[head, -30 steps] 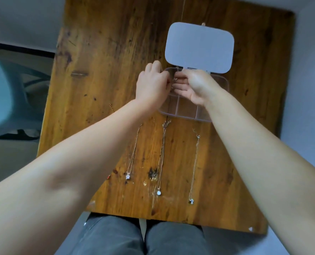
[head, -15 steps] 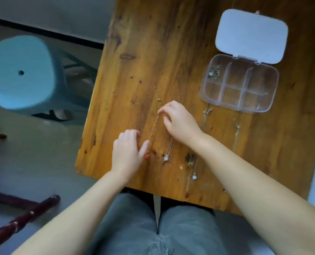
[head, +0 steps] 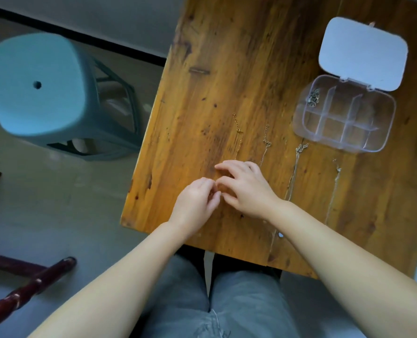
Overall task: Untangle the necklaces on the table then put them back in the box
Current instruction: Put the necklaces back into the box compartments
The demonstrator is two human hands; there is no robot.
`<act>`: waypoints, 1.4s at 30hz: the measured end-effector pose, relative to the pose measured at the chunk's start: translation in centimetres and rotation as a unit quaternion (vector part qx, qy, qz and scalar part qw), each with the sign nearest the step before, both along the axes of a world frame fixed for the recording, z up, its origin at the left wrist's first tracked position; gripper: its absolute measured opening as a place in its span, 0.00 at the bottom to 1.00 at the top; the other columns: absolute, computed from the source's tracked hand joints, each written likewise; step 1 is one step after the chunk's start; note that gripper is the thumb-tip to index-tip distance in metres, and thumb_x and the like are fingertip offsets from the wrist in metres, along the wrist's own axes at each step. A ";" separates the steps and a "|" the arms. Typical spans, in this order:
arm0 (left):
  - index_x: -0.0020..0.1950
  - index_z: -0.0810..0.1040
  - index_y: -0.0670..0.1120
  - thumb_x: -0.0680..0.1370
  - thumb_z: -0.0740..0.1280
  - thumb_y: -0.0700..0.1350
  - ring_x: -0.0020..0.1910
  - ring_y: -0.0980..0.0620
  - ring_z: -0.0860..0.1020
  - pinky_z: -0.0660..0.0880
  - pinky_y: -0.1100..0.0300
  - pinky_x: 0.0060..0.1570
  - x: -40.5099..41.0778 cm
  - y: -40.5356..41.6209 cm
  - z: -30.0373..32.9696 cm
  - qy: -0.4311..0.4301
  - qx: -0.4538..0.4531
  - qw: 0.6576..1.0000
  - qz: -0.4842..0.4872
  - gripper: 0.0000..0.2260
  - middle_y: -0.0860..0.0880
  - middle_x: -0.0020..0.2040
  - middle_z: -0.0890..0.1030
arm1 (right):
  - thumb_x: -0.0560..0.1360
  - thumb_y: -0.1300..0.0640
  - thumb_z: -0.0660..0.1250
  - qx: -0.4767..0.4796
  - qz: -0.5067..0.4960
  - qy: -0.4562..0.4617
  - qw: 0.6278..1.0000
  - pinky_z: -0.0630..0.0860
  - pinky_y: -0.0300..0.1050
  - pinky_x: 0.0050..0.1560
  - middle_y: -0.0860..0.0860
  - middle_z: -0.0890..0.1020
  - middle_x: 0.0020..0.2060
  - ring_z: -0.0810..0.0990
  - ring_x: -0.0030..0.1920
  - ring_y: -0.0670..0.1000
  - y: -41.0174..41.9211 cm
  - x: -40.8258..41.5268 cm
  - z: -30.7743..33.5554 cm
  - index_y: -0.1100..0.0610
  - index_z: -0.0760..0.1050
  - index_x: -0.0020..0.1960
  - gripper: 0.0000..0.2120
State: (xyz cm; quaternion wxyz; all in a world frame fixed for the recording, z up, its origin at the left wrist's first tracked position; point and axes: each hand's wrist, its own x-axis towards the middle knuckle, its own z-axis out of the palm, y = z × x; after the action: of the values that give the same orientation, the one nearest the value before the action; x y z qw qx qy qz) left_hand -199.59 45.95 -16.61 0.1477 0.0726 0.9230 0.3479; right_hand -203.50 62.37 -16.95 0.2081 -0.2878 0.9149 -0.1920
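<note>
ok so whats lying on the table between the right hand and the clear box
In the head view, two chains lie laid out between the right hand and the clear box: one silver necklace and another nearer the table's right side.

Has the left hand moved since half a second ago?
Yes. The left hand has moved right along the table's near edge, meeting the right hand.

My left hand [head: 197,203] and right hand [head: 246,189] meet near the front edge of the table [head: 227,57], fingers [head: 223,167] curled together over the near end of a gold necklace [head: 238,129]; whether they grip it I cannot tell. Three more necklaces [head: 266,142] [head: 294,172] [head: 334,186] lie stretched out to the right, well apart. Beyond them sits the clear box [head: 344,118], lid [head: 362,53] open, one necklace [head: 314,95] heaped in its far-left compartment. A blue stool [head: 39,86] stands on the floor at left.
</note>
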 end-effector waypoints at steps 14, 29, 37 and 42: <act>0.41 0.72 0.44 0.76 0.66 0.41 0.36 0.52 0.73 0.71 0.64 0.36 -11.5 10.6 4.4 0.048 0.104 0.992 0.050 0.05 0.50 0.37 0.76 | 0.80 0.54 0.57 -0.609 -0.520 -0.331 0.499 0.73 0.54 0.63 0.56 0.85 0.50 0.81 0.58 0.55 12.1 -8.7 8.5 0.57 0.71 0.39 0.13; 0.50 0.79 0.40 0.77 0.63 0.39 0.42 0.50 0.78 0.77 0.59 0.43 -20.0 25.6 2.1 -0.025 0.086 0.993 0.083 0.06 0.46 0.44 0.80 | 0.80 0.62 0.55 -0.553 -0.628 -0.335 0.433 0.71 0.53 0.65 0.60 0.78 0.50 0.77 0.57 0.58 19.6 -15.1 4.7 0.65 0.72 0.54 0.09; 0.46 0.76 0.41 0.77 0.64 0.39 0.38 0.53 0.75 0.72 0.66 0.39 -14.7 20.3 3.0 0.077 0.117 0.990 -0.008 0.03 0.50 0.39 0.77 | 0.79 0.63 0.56 -0.317 -0.568 -0.177 0.738 0.80 0.39 0.49 0.51 0.80 0.52 0.81 0.50 0.45 19.2 -9.9 5.5 0.55 0.74 0.57 0.11; 0.61 0.73 0.41 0.78 0.61 0.39 0.53 0.43 0.76 0.76 0.49 0.44 -10.2 17.5 0.1 0.091 -0.080 0.981 -0.150 0.12 0.42 0.56 0.78 | 0.78 0.62 0.58 -0.172 -0.469 -0.223 0.837 0.72 0.29 0.30 0.47 0.81 0.39 0.80 0.33 0.40 15.7 0.5 3.7 0.50 0.75 0.45 0.11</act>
State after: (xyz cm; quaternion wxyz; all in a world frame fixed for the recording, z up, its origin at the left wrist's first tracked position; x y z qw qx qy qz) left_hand -209.82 63.46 -16.50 0.1191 0.2300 0.9358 0.2391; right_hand -203.02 78.03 -13.30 0.2391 0.1948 0.8213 -0.4799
